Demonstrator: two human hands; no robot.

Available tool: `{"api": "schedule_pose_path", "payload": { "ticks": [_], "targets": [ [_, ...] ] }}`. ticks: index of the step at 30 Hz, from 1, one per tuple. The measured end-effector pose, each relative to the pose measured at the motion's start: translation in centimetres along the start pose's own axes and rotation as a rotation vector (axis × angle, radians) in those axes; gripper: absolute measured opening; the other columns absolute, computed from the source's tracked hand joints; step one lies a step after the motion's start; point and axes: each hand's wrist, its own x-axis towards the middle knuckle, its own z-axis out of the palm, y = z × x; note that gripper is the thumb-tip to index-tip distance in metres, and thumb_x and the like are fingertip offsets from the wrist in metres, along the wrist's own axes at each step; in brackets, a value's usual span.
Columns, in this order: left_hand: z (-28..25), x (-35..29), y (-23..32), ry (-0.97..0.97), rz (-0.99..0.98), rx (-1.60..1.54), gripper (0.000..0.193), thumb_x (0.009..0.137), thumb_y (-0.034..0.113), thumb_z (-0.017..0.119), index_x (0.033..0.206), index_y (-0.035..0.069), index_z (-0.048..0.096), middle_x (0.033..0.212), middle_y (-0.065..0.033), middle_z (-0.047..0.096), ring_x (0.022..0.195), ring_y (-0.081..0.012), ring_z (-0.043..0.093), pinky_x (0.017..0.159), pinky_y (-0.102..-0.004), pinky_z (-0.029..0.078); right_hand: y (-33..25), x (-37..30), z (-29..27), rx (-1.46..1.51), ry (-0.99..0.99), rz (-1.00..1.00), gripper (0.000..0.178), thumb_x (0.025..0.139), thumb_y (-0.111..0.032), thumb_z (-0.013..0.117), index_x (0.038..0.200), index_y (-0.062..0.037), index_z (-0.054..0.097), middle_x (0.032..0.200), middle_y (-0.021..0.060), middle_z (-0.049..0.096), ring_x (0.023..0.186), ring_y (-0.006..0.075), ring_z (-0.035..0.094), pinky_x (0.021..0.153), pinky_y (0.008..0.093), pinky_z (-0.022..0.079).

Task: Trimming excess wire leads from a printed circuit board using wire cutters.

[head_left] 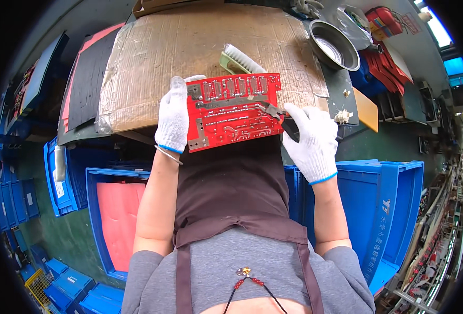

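Observation:
A red circuit board (231,123), solder side up, is held tilted in front of my apron at the table's near edge. My left hand (174,112), in a white knit glove with a blue cuff, grips the board by its left edge. In my gloved right hand (311,138) is a pair of cutting pliers (274,111), whose dark jaws lie over the board's right part. The glove hides most of the handles. Just beyond the board's top edge rests a brush (242,60) with white bristles and a pale green body.
Flattened cardboard (205,36) covers the worktable. A metal bowl (334,44) stands at the far right. Blue crates flank me: one with a pink sheet (120,220) at left, another crate (383,209) at right. Black and pink sheets (87,83) lie on the table's left.

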Motion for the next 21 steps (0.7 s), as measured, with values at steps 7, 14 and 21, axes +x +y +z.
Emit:
{"api": "schedule_pose_path", "payload": {
  "ticks": [7,14,21],
  "targets": [
    [0.6,-0.2,0.3,0.029,0.026,-0.041,0.065,0.117,0.052,0.039,0.126,-0.004,0.072,0.108,-0.0111,0.077,0.095,-0.0146,0.073,0.089,-0.0301,0.061,-0.1,1.4,0.5,-0.088,0.018,-0.073,0.053,0.079,-0.022,0.082,0.13,-0.0235,0.068,0.106,0.0048,0.062,0.103,0.0289,0.061,0.089,0.0465,0.042],
    [0.2,-0.2,0.1,0.006,0.004,-0.004,0.07,0.116,0.055,0.037,0.135,-0.005,0.068,0.12,-0.0145,0.076,0.106,-0.0196,0.075,0.094,-0.0339,0.062,0.4,2.1,0.2,-0.099,-0.077,-0.095,0.053,0.083,-0.025,0.082,0.135,-0.0227,0.069,0.109,0.0072,0.064,0.108,0.0297,0.061,0.091,0.0464,0.043],
    [0.1,0.1,-0.2,0.01,-0.009,-0.045,0.069,0.116,0.055,0.038,0.135,-0.005,0.067,0.121,-0.0153,0.076,0.106,-0.0209,0.075,0.094,-0.035,0.062,1.9,2.1,2.0,-0.037,-0.037,-0.124,0.053,0.082,-0.02,0.082,0.134,-0.0224,0.07,0.106,0.0058,0.066,0.105,0.0284,0.063,0.091,0.0446,0.043]
  ]
}}
